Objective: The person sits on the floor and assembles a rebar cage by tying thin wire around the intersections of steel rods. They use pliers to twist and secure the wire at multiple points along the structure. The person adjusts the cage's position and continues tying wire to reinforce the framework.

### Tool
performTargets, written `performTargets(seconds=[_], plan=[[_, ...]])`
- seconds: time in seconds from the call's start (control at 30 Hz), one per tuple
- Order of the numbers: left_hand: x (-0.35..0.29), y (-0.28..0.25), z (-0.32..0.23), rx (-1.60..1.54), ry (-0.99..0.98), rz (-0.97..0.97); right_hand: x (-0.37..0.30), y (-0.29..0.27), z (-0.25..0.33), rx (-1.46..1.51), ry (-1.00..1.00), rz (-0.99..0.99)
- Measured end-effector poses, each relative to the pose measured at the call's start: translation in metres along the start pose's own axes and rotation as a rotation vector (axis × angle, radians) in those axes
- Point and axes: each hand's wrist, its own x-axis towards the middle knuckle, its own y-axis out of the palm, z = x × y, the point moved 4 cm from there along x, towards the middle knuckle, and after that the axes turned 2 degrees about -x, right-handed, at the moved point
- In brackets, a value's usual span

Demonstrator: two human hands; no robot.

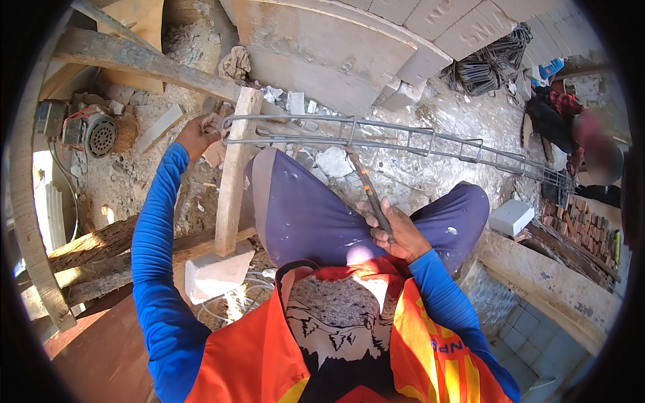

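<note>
A long, narrow rebar cage of steel rods and rectangular stirrups stretches across in front of me, from the left toward the far right. At its left end my left hand has its fingers closed on the rod ends. My right hand grips long-handled pincers, dark with orange marks, over my lap. Their head points away from me and meets the cage's near rod by a stirrup; whether the jaws hold anything is too small to tell. Beneath the cage's left end stands a wooden plank.
Another person is by the cage's far right end, near a bundle of bent steel stirrups. An electric motor lies at left below a timber beam. A white block and stacked wood pieces are at right.
</note>
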Motion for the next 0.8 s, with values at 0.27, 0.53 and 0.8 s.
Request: performTargets(seconds=[0.27, 0.53, 0.8], plan=[[-0.003, 0.006, -0.001, 0.026, -0.037, -0.094, -0.012, -0.005, 0.034, -0.419, 0.088, 0.008], [-0.005, 0.008, -0.003, 0.158, 0.032, -0.154, 0.020, -0.065, 0.053, -1.387, -0.280, -0.235], [-0.005, 0.012, 0.000, 0.105, 0.127, -0.152, 0.067, -0.116, 0.027, -1.505, -0.443, -0.450]])
